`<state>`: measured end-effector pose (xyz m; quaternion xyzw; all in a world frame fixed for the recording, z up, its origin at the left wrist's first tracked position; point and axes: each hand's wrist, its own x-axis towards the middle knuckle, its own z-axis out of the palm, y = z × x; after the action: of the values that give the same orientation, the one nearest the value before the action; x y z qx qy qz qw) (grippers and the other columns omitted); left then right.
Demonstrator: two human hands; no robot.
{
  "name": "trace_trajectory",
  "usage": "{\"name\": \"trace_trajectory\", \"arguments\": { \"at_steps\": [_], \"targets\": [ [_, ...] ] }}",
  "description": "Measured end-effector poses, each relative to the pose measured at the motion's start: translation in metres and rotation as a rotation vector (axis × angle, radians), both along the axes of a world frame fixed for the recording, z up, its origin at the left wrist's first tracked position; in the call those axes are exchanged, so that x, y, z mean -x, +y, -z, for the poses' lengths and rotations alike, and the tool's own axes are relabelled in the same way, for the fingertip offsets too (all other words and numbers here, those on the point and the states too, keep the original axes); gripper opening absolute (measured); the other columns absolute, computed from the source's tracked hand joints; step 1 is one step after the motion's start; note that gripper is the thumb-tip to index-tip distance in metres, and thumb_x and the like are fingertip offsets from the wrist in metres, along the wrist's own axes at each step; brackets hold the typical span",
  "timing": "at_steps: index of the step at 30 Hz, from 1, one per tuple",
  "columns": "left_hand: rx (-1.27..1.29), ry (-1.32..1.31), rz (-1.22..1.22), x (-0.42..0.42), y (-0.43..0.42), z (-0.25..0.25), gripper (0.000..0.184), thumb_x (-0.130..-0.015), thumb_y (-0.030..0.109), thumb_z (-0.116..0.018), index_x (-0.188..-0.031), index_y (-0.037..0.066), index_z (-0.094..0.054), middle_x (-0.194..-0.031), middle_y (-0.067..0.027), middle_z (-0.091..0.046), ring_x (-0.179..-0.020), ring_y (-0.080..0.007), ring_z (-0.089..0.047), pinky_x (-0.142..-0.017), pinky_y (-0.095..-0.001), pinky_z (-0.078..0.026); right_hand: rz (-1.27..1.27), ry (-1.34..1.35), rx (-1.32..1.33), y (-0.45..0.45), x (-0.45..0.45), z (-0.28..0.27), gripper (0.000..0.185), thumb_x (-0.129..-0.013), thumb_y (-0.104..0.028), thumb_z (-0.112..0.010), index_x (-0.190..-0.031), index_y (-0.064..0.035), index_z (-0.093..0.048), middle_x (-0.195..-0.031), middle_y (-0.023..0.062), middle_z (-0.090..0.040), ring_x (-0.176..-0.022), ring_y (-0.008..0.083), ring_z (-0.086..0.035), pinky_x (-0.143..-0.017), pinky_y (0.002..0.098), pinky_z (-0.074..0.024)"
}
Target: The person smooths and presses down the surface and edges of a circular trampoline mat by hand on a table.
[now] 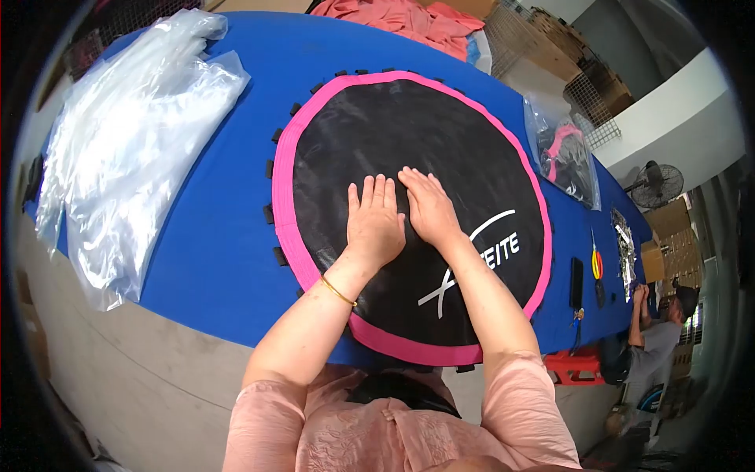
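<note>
A round black trampoline mat (425,134) with a pink border and small black loops around its edge lies flat on the blue-covered table (212,259). White lettering, partly covered by my right forearm, is printed on its lower right. My left hand (375,220) rests palm down near the middle of the mat, fingers stretched out and pointing away from me. Close beside it, my right hand (430,206) also lies flat on the mat, angled to the left. Neither hand holds anything.
Clear plastic bags (141,141) are piled on the left. At the right lie a bagged pink-and-black item (565,149), a black phone-like object (576,283), a yellow-and-red tool (597,263) and shiny packets (625,248). Another person (661,338) sits beyond the table's right end.
</note>
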<state>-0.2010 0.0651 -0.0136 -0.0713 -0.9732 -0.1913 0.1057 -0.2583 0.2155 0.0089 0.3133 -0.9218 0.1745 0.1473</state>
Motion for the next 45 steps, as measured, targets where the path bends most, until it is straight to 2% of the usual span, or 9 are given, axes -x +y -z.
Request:
{"name": "trace_trajectory", "arguments": {
  "at_steps": [9, 19, 24, 25, 28, 29, 33, 39, 45],
  "targets": [
    [-0.099, 0.012, 0.005, -0.002, -0.002, 0.0, 0.068, -0.102, 0.032, -0.052, -0.158, -0.003, -0.038, -0.164, -0.0211, -0.04, -0.156, -0.0365, -0.03, -0.128, -0.0567, -0.014, 0.002, -0.081, -0.002, 0.036, -0.043, -0.007, 0.038, -0.102, -0.001, -0.053, -0.139, -0.0037, -0.061, -0.146, 0.0171, -0.061, -0.141, 0.0343, -0.054, -0.121, 0.049, -0.0384],
    [-0.12, -0.066, 0.018, 0.008, -0.006, -0.002, 0.07, -0.094, 0.013, -0.051, -0.16, -0.002, -0.035, -0.166, -0.0192, -0.037, -0.159, -0.034, -0.026, -0.13, -0.0528, -0.011, -0.073, -0.072, -0.01, 0.008, -0.049, -0.013, 0.035, -0.1, -0.003, -0.056, -0.135, -0.0013, -0.063, -0.145, 0.0174, -0.062, -0.139, 0.0322, -0.055, -0.12, 0.0489, -0.0394],
    [-0.241, -0.033, 0.044, 0.012, -0.017, 0.004, 0.065, -0.093, 0.009, -0.052, -0.156, -0.002, -0.04, -0.161, -0.0222, -0.043, -0.156, -0.0376, -0.031, -0.128, -0.055, -0.017, -0.038, -0.125, 0.032, -0.005, -0.058, -0.02, 0.036, -0.101, -0.006, -0.054, -0.136, -0.0023, -0.063, -0.145, 0.017, -0.062, -0.139, 0.0319, -0.055, -0.119, 0.0482, -0.0397],
    [-0.191, 0.043, 0.062, 0.011, -0.023, 0.003, 0.059, -0.093, 0.012, -0.055, -0.15, -0.003, -0.046, -0.155, -0.0226, -0.05, -0.149, -0.0394, -0.04, -0.125, -0.0568, -0.026, -0.056, -0.077, 0.08, 0.0, -0.061, -0.008, 0.036, -0.101, -0.005, -0.054, -0.135, -0.0023, -0.063, -0.145, 0.0171, -0.061, -0.139, 0.032, -0.055, -0.119, 0.0477, -0.0392],
    [-0.125, -0.179, 0.074, -0.006, -0.043, -0.038, 0.053, -0.093, 0.014, -0.058, -0.143, -0.002, -0.051, -0.147, -0.0215, -0.056, -0.142, -0.0393, -0.048, -0.121, -0.0586, -0.032, -0.117, -0.084, 0.069, 0.02, -0.086, 0.005, 0.036, -0.1, -0.004, -0.054, -0.136, -0.0022, -0.063, -0.145, 0.0172, -0.062, -0.139, 0.0326, -0.055, -0.119, 0.0477, -0.0389],
    [-0.071, -0.07, 0.078, -0.017, -0.053, -0.044, 0.047, -0.094, 0.016, -0.06, -0.138, -0.001, -0.054, -0.141, -0.0202, -0.059, -0.135, -0.0386, -0.052, -0.118, -0.0599, -0.035, -0.144, -0.079, 0.046, 0.023, -0.099, -0.002, 0.036, -0.1, -0.004, -0.054, -0.135, -0.0018, -0.064, -0.143, 0.017, -0.063, -0.138, 0.033, -0.056, -0.119, 0.0483, -0.0392],
    [-0.02, 0.066, 0.01, -0.063, -0.094, -0.049, 0.055, -0.097, 0.022, -0.062, -0.145, -0.001, -0.05, -0.152, -0.023, -0.051, -0.144, -0.0404, -0.045, -0.12, -0.0619, -0.031, -0.297, -0.157, 0.009, 0.03, -0.139, -0.009, 0.037, -0.099, -0.002, -0.055, -0.135, -0.0013, -0.064, -0.143, 0.0164, -0.062, -0.138, 0.0328, -0.055, -0.119, 0.0494, -0.0394],
    [-0.027, 0.019, -0.124, -0.133, -0.119, -0.025, 0.084, -0.093, 0.046, -0.073, -0.153, -0.002, -0.041, -0.159, -0.0306, -0.04, -0.151, -0.0472, -0.033, -0.121, -0.0672, -0.023, -0.406, -0.176, 0.058, -0.006, -0.152, -0.012, 0.048, -0.089, 0.003, -0.056, -0.137, -0.0006, -0.062, -0.147, 0.016, -0.06, -0.14, 0.031, -0.053, -0.121, 0.0475, -0.0384],
    [0.018, 0.047, -0.156, -0.141, -0.112, -0.007, 0.081, -0.097, 0.048, -0.063, -0.155, -0.003, -0.04, -0.162, -0.0284, -0.037, -0.153, -0.0435, -0.032, -0.125, -0.0622, -0.019, -0.396, -0.2, -0.034, -0.066, -0.123, -0.027, 0.048, -0.09, 0.0, -0.054, -0.137, 0.0006, -0.062, -0.148, 0.0174, -0.059, -0.142, 0.0304, -0.052, -0.123, 0.0464, -0.0359]
  ]
}}
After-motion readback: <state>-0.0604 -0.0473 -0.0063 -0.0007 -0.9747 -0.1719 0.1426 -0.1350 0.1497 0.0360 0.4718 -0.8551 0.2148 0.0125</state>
